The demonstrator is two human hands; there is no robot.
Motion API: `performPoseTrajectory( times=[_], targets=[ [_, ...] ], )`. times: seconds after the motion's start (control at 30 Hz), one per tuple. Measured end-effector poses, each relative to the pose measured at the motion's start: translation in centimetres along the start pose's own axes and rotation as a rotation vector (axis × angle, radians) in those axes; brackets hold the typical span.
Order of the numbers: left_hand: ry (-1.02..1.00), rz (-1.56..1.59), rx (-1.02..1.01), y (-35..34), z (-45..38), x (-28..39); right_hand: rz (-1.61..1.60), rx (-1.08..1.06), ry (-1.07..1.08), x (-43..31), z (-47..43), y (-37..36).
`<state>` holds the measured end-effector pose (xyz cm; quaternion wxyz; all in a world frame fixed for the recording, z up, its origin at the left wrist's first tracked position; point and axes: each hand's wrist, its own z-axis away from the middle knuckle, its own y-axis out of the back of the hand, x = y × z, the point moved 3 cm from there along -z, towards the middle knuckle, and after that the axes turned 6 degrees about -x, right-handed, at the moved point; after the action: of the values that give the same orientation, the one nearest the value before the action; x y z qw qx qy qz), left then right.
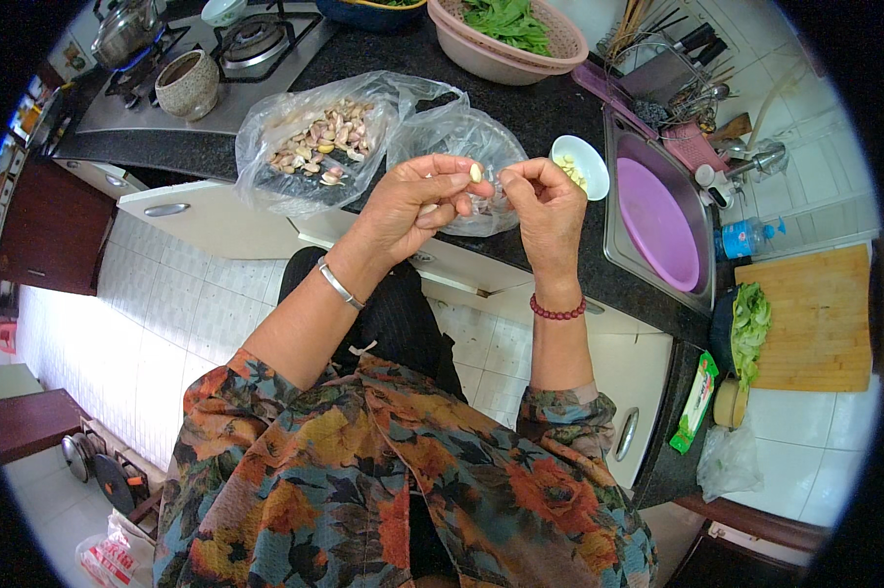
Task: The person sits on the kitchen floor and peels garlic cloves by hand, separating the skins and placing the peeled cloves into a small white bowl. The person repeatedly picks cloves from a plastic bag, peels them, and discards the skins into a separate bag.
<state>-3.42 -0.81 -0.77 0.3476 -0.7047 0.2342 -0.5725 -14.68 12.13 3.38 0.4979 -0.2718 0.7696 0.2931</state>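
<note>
My left hand (412, 202) pinches a pale garlic clove (475, 173) between thumb and forefinger. Another clove (428, 209) is tucked in its curled fingers. Just to the right, my right hand (553, 213) has thumb and forefinger drawn together; whether they hold a scrap of skin is too small to tell. Under both hands spreads a clear plastic bag (456, 136), with some peelings in it. Left of that, many unpeeled garlic cloves (331, 136) lie in another part of clear plastic (258, 158). Behind my right hand a small white bowl (596, 173) contains peeled cloves (570, 169).
Right of the bowl is a steel sink (614, 235) holding a purple basin (658, 220). Pink basins (449, 44) with leafy greens stand behind. At left, a kettle (126, 33) sits over a lit burner, near a stoneware pot (187, 87). A cabinet door (214, 220) hangs open below.
</note>
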Motion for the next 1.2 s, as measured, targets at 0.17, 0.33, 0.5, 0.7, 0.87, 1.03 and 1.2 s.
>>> performPoseTrajectory(
  times=[0.17,0.33,0.5,0.7,0.87,1.03,1.2],
  targets=[
    [0.006,0.026,0.023,0.3,-0.2,-0.4,0.239,-0.019,0.118,0.7,-0.6,0.7],
    [0.008,0.052,0.017,0.6,-0.2,-0.3,0.428,0.051,0.256,0.3,-0.9,0.1],
    [-0.029,0.082,0.082,1.0,-0.4,0.2,0.341,0.017,0.184,0.8,-1.3,-0.1],
    [-0.014,-0.038,0.115,0.4,-0.2,0.7,0.408,-0.095,0.135,0.7,-1.2,-0.1],
    [-0.001,-0.036,0.116,0.0,0.0,0.6,-0.029,-0.062,0.027,0.0,-1.1,-1.4],
    [0.033,-0.122,0.084,-0.2,-0.2,0.3,-0.09,-0.218,-0.091,0.5,-0.9,-1.4],
    [0.104,-0.037,0.075,0.6,-0.3,-0.1,0.01,-0.062,0.01,1.4,-1.5,0.2]
  ],
)
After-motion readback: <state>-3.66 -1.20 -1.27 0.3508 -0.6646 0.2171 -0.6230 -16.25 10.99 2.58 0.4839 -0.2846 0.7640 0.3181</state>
